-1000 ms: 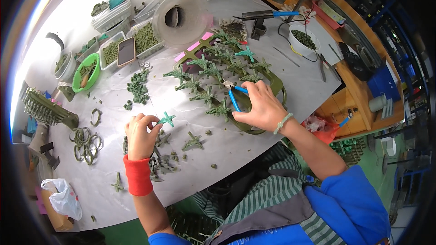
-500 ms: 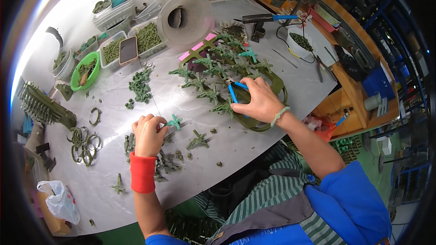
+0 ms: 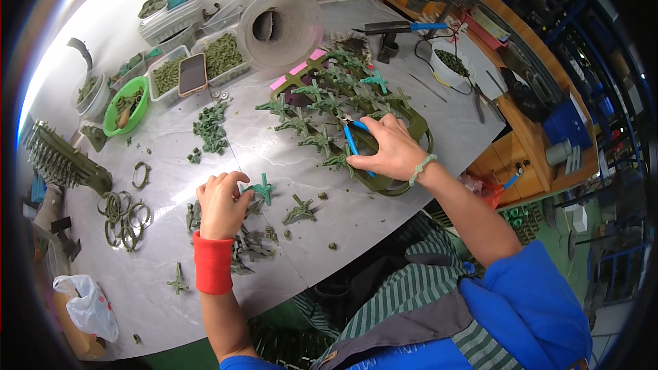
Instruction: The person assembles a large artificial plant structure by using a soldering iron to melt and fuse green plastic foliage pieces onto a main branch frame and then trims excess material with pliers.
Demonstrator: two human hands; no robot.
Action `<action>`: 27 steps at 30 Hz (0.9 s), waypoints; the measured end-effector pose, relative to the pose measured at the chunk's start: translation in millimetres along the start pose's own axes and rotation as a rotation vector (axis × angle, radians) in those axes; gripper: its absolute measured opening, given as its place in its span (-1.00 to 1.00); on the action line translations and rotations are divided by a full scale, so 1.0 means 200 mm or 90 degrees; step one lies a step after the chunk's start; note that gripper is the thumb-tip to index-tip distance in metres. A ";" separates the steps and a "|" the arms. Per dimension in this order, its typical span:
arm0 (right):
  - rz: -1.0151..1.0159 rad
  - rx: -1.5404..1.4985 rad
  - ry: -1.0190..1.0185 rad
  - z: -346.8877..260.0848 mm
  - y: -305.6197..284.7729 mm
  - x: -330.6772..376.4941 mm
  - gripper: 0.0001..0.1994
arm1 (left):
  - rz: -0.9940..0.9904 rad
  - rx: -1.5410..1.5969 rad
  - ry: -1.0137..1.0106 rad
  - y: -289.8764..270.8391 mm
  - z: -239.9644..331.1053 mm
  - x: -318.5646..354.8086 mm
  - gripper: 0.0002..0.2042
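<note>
My left hand (image 3: 221, 204), with a red wristband, pinches one arm of a teal branched wax-like piece (image 3: 262, 190) between thumb and forefinger. The piece is just above the table, beside a pile of olive-green scraps (image 3: 250, 247) partly hidden by the hand. In my right hand (image 3: 392, 151) is a pair of blue-handled nippers (image 3: 351, 138), its jaws pointing away from me. They hover over an olive-green frame (image 3: 417, 127) crowded with similar green branched pieces (image 3: 317, 138). A darker branched piece (image 3: 299, 210) lies between my hands.
Small teal bits (image 3: 211, 129) are heaped left of the frame. Green rings (image 3: 125, 219) and a bristly green tree-like stem (image 3: 65, 157) occupy the left side. Behind are bins of green pellets (image 3: 223, 55), a phone (image 3: 192, 74), a green basket (image 3: 126, 104) and a translucent funnel (image 3: 291, 34).
The teal piece in my left hand has turned and tipped slightly downward, its arms now pointing differently. My right hand and the nippers have hardly moved.
</note>
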State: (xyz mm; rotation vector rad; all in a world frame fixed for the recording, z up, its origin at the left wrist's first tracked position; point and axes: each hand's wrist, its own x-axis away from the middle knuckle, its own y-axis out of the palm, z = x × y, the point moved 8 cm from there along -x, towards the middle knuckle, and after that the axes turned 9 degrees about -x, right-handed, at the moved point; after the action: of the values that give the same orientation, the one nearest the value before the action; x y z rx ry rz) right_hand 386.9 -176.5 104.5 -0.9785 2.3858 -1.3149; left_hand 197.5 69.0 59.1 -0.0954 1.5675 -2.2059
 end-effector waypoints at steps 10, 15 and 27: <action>-0.048 0.044 0.018 0.00 0.02 -0.05 -0.13 | 0.046 0.046 0.028 -0.08 0.10 -0.06 -0.88; -0.080 0.041 0.032 0.02 0.00 -0.07 -0.19 | 0.130 0.139 0.141 -0.15 0.33 -0.22 -0.87; -0.125 0.058 -0.039 0.01 0.00 -0.10 -0.32 | 0.252 -0.096 0.272 -0.02 0.76 -0.56 -0.75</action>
State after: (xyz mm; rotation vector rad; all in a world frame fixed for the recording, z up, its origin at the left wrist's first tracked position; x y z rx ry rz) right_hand 403.0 -164.1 101.6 -1.2329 2.2096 -1.4244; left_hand 342.0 -21.3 138.7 0.6267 1.7828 -1.8700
